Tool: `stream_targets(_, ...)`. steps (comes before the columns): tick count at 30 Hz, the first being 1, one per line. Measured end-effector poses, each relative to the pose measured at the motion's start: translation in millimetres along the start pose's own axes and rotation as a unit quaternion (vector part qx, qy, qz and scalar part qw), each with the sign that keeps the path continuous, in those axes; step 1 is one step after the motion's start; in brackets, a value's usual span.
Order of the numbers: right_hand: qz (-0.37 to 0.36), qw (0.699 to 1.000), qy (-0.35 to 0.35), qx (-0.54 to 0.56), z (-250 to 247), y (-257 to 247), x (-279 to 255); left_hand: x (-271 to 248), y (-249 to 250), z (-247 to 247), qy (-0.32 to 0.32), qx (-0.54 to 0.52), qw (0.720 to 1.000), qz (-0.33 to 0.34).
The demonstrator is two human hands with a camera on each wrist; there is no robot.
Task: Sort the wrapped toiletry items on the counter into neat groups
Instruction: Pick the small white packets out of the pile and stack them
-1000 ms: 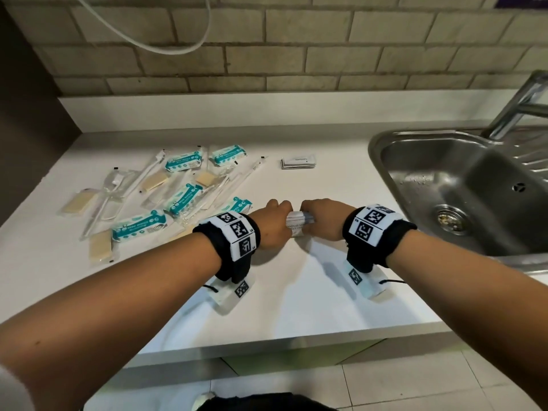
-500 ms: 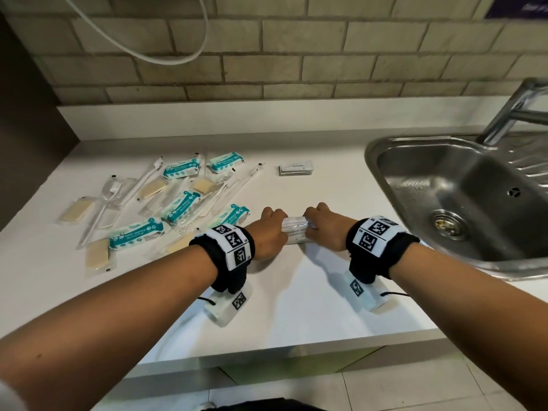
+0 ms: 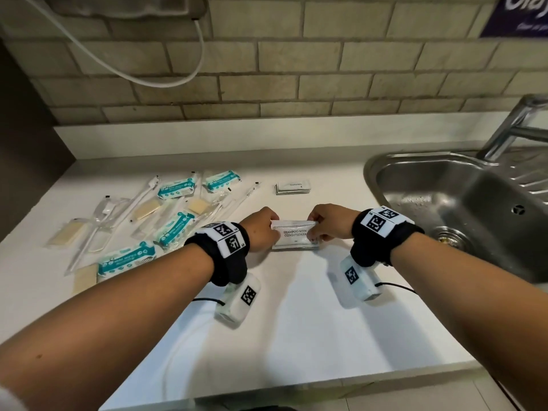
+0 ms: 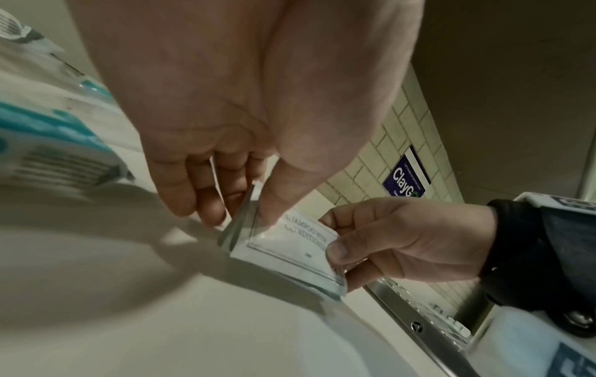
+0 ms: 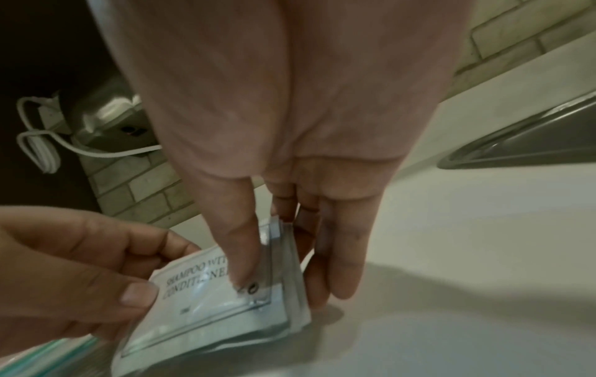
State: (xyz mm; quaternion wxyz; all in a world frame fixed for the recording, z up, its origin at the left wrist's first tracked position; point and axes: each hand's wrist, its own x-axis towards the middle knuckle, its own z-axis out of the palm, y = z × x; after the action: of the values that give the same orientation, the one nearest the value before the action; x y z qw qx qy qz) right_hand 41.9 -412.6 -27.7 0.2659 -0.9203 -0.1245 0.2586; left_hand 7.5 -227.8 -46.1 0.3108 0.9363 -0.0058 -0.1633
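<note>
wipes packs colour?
Teal and white wipes packs, clearest in the head view.

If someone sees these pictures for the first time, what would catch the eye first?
First, the two hands at the middle of the counter: the left hand and the right hand pinch opposite ends of a stack of shampoo sachets. Next, the loose pile of teal-and-white packets and wrapped toothbrushes to the left. The steel sink fills the right side.

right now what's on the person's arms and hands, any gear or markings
Bare forearms, no sleeves or gloves. Each wrist wears a black band topped by white panels with black square-code markers. A white camera box, also marker-tagged, hangs under each wrist, trailing a thin black cable.
</note>
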Motion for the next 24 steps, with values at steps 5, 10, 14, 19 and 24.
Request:
stream_targets(5, 0.02, 0.999, 0.013, 0.032, -22.1, 4.6, 20.3, 33.8, 5.0, -3.8, 0.008, -0.032, 0.999, -0.03)
stream_targets(10, 0.036, 0.999, 0.028, -0.005, -37.9, 4.9, 44.1, 64.2, 12.0, -5.5, 0.013, -0.039, 0.998, -0.056)
stream_targets(14, 0.042, 0.998, 0.016, -0.035, -43.2, 3.0, 58.9, 76.9, 20.1, -6.7, 0.007, -0.025, 0.997, -0.066)
stream_targets(19, 0.041, 0.998, -0.01, -0.054, -46.2, 7.8, 73.4, 91.2, 24.8, -12.9, -0.004, 0.061, 0.996, -0.057)
stream_targets(24, 0.05, 0.998, 0.014, -0.046, -49.2, 13.9, 83.1, 101.1, 27.2, -15.7, 0.006, 0.11, 0.992, -0.054)
